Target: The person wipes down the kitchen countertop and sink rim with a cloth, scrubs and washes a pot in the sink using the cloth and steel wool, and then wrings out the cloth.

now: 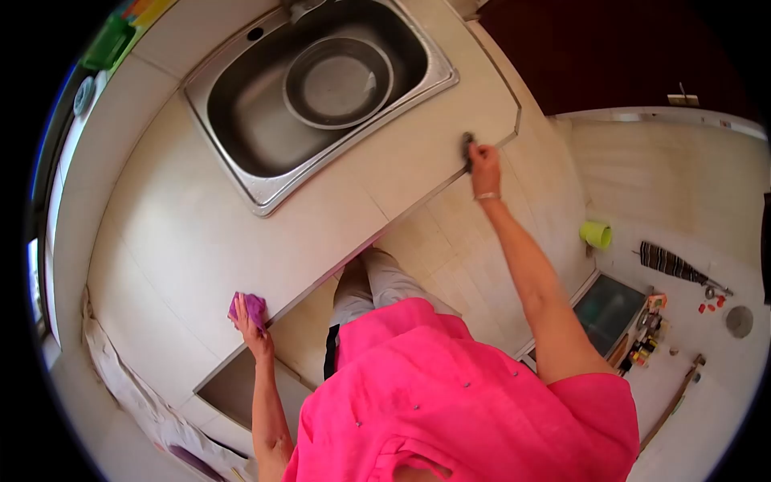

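My left hand [254,328] presses a crumpled purple cloth [254,308] onto the pale countertop [309,239], close to its front edge. Some of the cloth bulges out beside the fingers. Over at the right, my right hand [485,167] has its fingers closed on a small dark grey thing [468,151] at the counter's edge. It looks like a scouring pad, but it is too small and dark to be sure. Between and beyond the hands lies a steel sink [245,140], with a round metal basin [294,95] standing in it.
A faucet [303,8] rises behind the sink. Along the left wall hangs a whitish cloth [132,381], and a green item [108,44] sits by the window. On the right are a lime-green bin [595,234], a dark glass panel [609,309] and several bottles [642,351].
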The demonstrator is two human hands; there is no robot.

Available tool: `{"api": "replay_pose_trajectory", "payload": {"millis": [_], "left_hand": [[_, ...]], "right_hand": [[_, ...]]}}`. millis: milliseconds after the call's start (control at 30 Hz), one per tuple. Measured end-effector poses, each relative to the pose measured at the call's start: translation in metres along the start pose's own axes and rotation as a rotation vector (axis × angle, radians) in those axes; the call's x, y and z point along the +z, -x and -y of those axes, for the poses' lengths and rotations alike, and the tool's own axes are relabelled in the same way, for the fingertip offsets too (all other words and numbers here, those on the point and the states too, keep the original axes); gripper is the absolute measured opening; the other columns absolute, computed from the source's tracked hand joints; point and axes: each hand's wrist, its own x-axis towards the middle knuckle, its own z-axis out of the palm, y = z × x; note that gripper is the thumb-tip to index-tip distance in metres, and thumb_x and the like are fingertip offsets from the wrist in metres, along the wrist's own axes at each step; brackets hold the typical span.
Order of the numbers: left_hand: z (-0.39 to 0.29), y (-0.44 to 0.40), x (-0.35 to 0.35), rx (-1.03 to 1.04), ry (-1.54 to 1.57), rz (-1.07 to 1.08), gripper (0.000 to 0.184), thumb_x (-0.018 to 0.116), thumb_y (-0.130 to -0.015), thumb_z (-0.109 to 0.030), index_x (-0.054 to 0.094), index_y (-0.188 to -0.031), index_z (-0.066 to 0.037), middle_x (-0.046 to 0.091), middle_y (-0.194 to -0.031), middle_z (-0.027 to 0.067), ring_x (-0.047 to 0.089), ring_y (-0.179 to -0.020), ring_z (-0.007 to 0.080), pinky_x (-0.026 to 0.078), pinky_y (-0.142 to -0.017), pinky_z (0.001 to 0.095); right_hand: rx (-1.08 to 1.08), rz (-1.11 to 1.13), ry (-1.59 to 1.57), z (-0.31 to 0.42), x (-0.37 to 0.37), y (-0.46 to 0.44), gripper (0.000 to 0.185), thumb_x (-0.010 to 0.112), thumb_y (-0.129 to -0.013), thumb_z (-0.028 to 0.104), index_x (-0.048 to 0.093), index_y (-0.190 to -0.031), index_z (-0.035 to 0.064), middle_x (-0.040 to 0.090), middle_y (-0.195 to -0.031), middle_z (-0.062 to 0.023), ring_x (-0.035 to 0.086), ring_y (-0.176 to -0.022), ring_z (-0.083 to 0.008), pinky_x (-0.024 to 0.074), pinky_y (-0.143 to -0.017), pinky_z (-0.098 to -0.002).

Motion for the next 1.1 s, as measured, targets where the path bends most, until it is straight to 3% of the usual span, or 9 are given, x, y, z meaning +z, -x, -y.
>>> {"api": "replay_pose_trajectory", "payload": {"millis": [33,133,233,333,433,567,767,833,1100], "left_hand": [[0.005,-0.001,-0.003,-0.013,0.000,0.001,0.051,0.040,-0.077,0.007,0.047,-0.126,-0.003,0.037,-0.141,0.0141,0.027,-0.134,0.0332,0.005,-0.109,0.0558],[-0.020,0.018,-0.002,-0.056,0.011,0.028,0.049,0.038,-0.078,0.006,0.048,-0.126,-0.003,0.037,-0.141,0.0141,0.027,-0.134,0.0334,0.005,-0.109,0.0553],[-0.021,-0.006,0.005,-0.053,0.002,-0.039,0.047,0.035,-0.082,0.001,0.050,-0.126,-0.007,0.035,-0.142,0.0128,0.025,-0.135,0.0338,0.004,-0.108,0.0542],[-0.046,-0.026,0.017,0.011,0.022,0.024,0.046,0.039,-0.081,0.003,0.052,-0.123,-0.008,0.037,-0.141,0.0133,0.028,-0.133,0.0344,0.006,-0.108,0.0555],[-0.081,-0.062,0.038,0.146,0.068,0.123,0.043,0.044,-0.077,0.006,0.054,-0.117,-0.007,0.041,-0.138,0.0137,0.032,-0.131,0.0358,0.011,-0.107,0.0567],[-0.150,-0.116,0.081,0.302,0.190,0.242,0.036,0.050,-0.071,0.011,0.056,-0.104,-0.002,0.046,-0.134,0.0130,0.037,-0.128,0.0361,0.016,-0.107,0.0563],[-0.273,-0.217,0.162,0.663,0.272,0.483,0.043,0.054,-0.067,0.003,0.057,-0.109,-0.003,0.043,-0.137,0.0091,0.036,-0.131,0.0262,0.018,-0.108,0.0537],[-0.319,-0.254,0.194,0.759,0.262,0.528,0.045,0.054,-0.068,0.000,0.056,-0.113,-0.002,0.041,-0.139,0.0084,0.035,-0.131,0.0254,0.020,-0.107,0.0533],[-0.483,-0.410,0.289,0.945,0.211,0.443,0.036,0.056,-0.067,-0.002,0.061,-0.103,-0.001,0.041,-0.138,0.0046,0.033,-0.131,0.0198,0.020,-0.109,0.0482]], "right_hand": [[-0.082,-0.050,0.139,0.000,-0.009,-0.013,0.029,0.061,-0.086,0.030,0.059,-0.086,0.0008,0.057,-0.079,-0.0120,0.054,-0.070,-0.0228,0.0441,-0.067,-0.0321],[0.319,0.001,-0.214,0.010,-0.033,-0.007,0.031,0.058,-0.088,0.032,0.058,-0.084,0.0004,0.057,-0.079,-0.0136,0.054,-0.070,-0.0240,0.0431,-0.066,-0.0322],[0.309,0.200,-0.433,0.065,0.000,0.058,0.030,0.057,-0.089,0.030,0.056,-0.094,0.0014,0.056,-0.083,-0.0110,0.055,-0.080,-0.0215,0.0449,-0.071,-0.0313],[-0.431,0.101,-0.048,0.091,-0.010,0.093,0.019,0.056,-0.090,0.019,0.058,-0.095,0.0010,0.054,-0.090,-0.0106,0.056,-0.079,-0.0205,0.0481,-0.068,-0.0285],[-0.191,0.118,-0.065,0.055,-0.018,0.054,0.019,0.057,-0.089,0.018,0.058,-0.096,0.0001,0.054,-0.089,-0.0102,0.056,-0.077,-0.0206,0.0482,-0.064,-0.0283],[-0.104,-0.033,0.039,-0.027,-0.039,-0.035,0.015,0.058,-0.087,0.013,0.060,-0.096,0.0018,0.053,-0.086,-0.0107,0.054,-0.074,-0.0224,0.0474,-0.066,-0.0314],[-0.228,-0.128,0.165,-0.085,-0.058,-0.122,0.028,0.057,-0.079,-0.002,0.064,-0.104,0.0061,0.054,-0.086,-0.0126,0.055,-0.077,-0.0264,0.0476,-0.070,-0.0315],[-0.023,-0.239,0.068,-0.106,-0.050,-0.154,0.021,0.059,-0.081,0.002,0.065,-0.101,0.0048,0.054,-0.086,-0.0122,0.055,-0.077,-0.0260,0.0476,-0.068,-0.0322],[0.186,-0.262,-0.139,-0.149,-0.106,-0.217,0.024,0.061,-0.082,0.001,0.066,-0.105,0.0050,0.057,-0.091,-0.0097,0.057,-0.079,-0.0186,0.0463,-0.070,-0.0272]]}}
